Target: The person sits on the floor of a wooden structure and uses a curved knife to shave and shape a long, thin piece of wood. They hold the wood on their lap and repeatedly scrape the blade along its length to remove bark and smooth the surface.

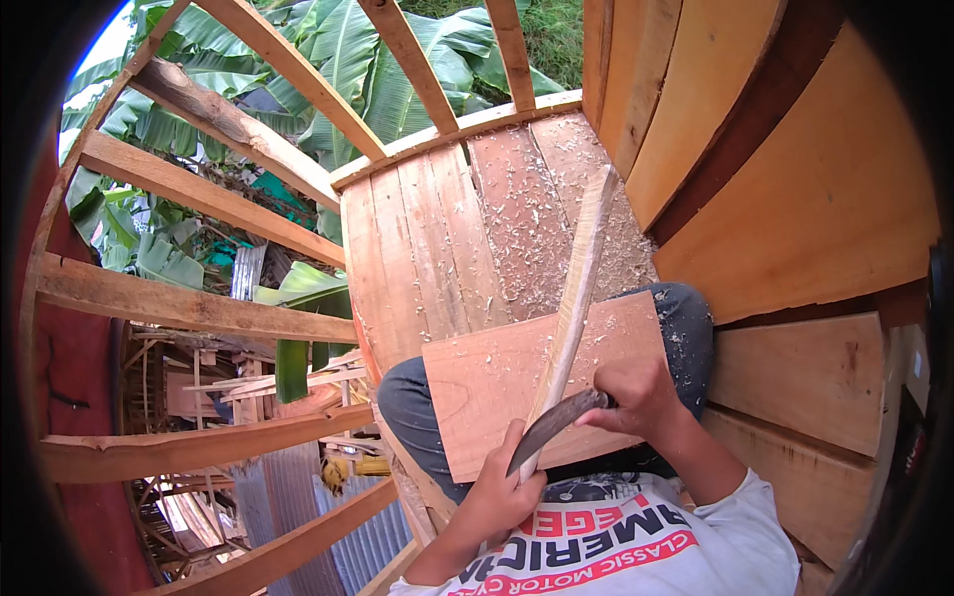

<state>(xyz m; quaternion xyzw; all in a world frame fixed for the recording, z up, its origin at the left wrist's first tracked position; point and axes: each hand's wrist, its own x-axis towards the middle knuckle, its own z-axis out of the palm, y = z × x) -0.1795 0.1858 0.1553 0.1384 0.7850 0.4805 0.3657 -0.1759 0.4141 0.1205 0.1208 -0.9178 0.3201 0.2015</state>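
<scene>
A long, pale whittled wooden stick [579, 286] slants up from my lap toward the far floor. Closed round its near end is my left hand [500, 500], low in front of my shirt. My right hand [636, 395] grips a knife [553, 427] with a dark curved blade; its handle is mostly hidden in the fist. The blade lies across the stick just above my left hand, its tip close to my left fingers. Whether the tip touches them I cannot tell. Under the stick, a flat rectangular wooden board [467, 397] rests across my crossed legs.
Curled wood shavings [527, 228] cover much of the plank floor [397, 258] ahead. An open railing of wooden bars [209, 298] borders the left and far sides, with banana leaves [348, 60] beyond. Close on my right rises a wooden plank wall [815, 219].
</scene>
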